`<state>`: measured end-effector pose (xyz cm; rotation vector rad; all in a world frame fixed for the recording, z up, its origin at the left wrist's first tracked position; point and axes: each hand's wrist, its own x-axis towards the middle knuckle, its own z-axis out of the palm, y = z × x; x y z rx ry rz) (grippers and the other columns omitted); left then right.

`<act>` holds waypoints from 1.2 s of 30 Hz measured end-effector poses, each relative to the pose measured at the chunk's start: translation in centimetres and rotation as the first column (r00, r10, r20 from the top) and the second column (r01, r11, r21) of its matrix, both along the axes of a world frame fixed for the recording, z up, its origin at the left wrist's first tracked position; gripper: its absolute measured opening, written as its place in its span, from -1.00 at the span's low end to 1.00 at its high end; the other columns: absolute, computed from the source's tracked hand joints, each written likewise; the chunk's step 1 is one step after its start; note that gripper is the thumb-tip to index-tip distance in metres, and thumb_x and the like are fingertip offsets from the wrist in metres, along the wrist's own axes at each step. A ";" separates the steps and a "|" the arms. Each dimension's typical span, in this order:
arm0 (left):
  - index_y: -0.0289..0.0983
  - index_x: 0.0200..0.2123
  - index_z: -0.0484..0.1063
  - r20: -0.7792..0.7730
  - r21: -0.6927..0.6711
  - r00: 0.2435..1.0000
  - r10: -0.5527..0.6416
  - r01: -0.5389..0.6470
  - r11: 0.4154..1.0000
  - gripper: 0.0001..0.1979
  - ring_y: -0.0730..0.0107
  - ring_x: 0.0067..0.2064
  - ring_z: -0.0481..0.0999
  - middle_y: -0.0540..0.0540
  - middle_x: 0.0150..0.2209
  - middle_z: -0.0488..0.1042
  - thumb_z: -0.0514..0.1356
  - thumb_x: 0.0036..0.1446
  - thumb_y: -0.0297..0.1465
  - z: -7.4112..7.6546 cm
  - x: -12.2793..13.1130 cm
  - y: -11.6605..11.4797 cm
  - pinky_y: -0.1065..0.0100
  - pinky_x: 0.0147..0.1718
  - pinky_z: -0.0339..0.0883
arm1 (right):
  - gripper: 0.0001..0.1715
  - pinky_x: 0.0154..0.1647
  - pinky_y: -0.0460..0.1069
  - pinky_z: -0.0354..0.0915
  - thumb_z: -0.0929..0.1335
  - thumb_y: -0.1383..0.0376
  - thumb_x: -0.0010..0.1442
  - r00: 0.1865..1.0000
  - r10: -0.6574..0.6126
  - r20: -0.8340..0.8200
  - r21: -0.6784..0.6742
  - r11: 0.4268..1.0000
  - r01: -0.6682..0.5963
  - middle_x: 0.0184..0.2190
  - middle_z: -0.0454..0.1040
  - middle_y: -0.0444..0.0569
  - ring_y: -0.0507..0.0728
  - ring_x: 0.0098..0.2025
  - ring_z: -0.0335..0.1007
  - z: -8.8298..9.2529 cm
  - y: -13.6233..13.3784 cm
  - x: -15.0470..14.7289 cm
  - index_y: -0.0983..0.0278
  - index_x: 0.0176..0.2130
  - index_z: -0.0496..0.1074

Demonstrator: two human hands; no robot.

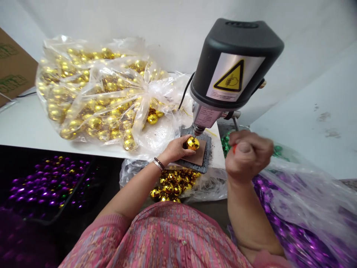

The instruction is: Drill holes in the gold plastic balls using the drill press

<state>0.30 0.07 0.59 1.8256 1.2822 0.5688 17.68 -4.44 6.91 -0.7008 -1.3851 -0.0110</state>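
My left hand [178, 149] pinches a shiny gold faceted ball [193, 143] and steadies it on a brown pad [196, 156] over the grey base plate [206, 160]. Right above the ball is the tip of a black bench drill press [237, 44]; whether it touches the ball or has entered it I cannot tell. My right hand [248, 156] is closed around the drill press lever [236, 124], with a bit of its orange-red knob showing between the fingers.
A large clear plastic bag [97, 93] full of gold balls lies on the white table [16, 130]. More gold balls [174, 186] sit in plastic below the table edge. Purple balls [47, 182] are at lower left, bagged purple ones [295, 223] at right. A cardboard box [16, 67] stands at left.
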 end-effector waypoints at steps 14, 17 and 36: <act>-0.27 0.21 0.40 0.143 0.180 0.984 -0.102 0.075 0.981 -0.35 0.18 0.09 0.54 -0.18 0.12 0.55 0.38 0.01 -0.39 -0.7 -3.9 -4.0 0.21 0.13 0.40 | -0.56 -0.63 -0.15 -0.09 0.20 -0.02 0.33 0.920 -0.050 -0.390 -0.253 0.966 -0.054 -0.60 0.16 -0.24 -0.10 -0.62 0.06 7.2 1.2 -1.7 0.26 -0.39 0.24; -0.23 0.24 0.40 0.064 0.162 0.974 -0.219 0.206 0.965 -0.33 0.22 0.00 0.59 -0.21 0.11 0.56 0.41 0.05 -0.29 -0.5 -6.5 -5.3 0.21 0.04 0.47 | -0.57 -0.65 -0.12 -0.13 0.24 -0.02 0.30 0.917 -0.073 -0.393 -0.263 0.964 -0.037 -0.62 0.18 -0.23 -0.09 -0.62 0.08 7.2 1.1 -1.9 0.25 -0.39 0.27; -0.39 0.28 0.35 -0.518 0.357 0.756 0.399 -0.232 0.905 -0.49 0.02 0.26 0.45 -0.39 0.27 0.40 0.02 0.27 -0.56 0.8 -11.4 8.5 0.13 0.22 0.35 | -0.49 -0.63 -0.13 -0.05 0.32 -0.15 0.22 0.938 -0.036 -0.344 -0.244 0.968 -0.052 -0.60 0.18 -0.23 -0.10 -0.59 0.15 6.6 0.9 -1.3 0.24 -0.36 0.31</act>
